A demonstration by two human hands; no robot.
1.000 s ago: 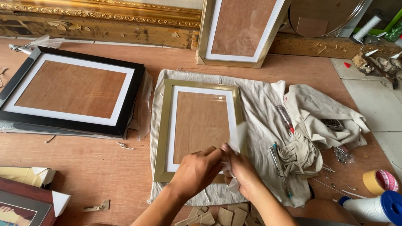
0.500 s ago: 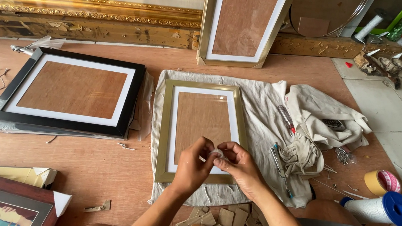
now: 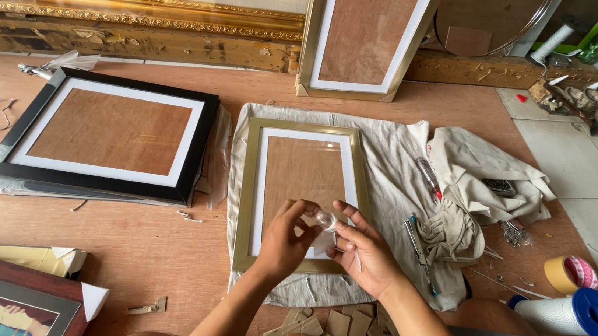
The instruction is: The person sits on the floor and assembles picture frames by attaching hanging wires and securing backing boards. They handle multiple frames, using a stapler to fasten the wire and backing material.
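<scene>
A gold picture frame (image 3: pixel 247 185) lies face down on a pale cloth (image 3: pixel 394 178) spread over the wooden floor (image 3: pixel 158 242). Above its lower edge, the left hand (image 3: pixel 284 240) and right hand (image 3: pixel 367 257) pinch a small clear piece (image 3: pixel 325 219) between their fingertips.

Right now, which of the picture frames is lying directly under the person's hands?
The gold frame lying flat on the grey cloth. Both the left hand and right hand are over its lower edge. The black frame lies to its left, untouched.
</scene>
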